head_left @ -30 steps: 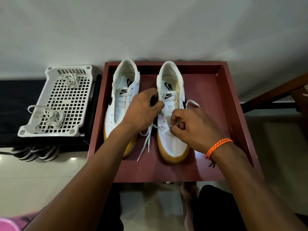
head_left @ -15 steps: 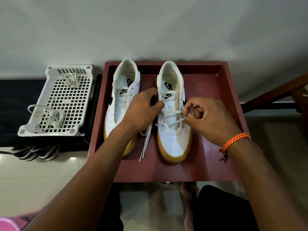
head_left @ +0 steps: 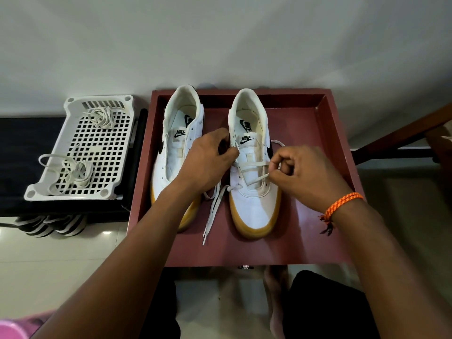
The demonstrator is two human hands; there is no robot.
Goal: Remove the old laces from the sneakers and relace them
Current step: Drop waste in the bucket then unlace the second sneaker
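White leather sneaker with a gum sole [head_left: 254, 192] sits in the maroon wooden tray [head_left: 325, 167], half relaced. The right hand [head_left: 300, 174] pinches the cream flat lace [head_left: 256, 179] at a right-side eyelet; the left hand [head_left: 208, 165] grips the tongue edge. Next, judging by this, comes a firm pull across. Its unlaced twin [head_left: 176, 152] waits.

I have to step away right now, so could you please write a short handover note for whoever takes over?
Left hand grips the right sneaker at its left eyelet edge.
Right hand pinches the lace at the right eyelets.
Both sneakers sit in the red tray; two loose laces lie in the white basket.
Done: left sneaker unlaced; lower rows threaded on the right.
Left: finish the right sneaker, lace the left.
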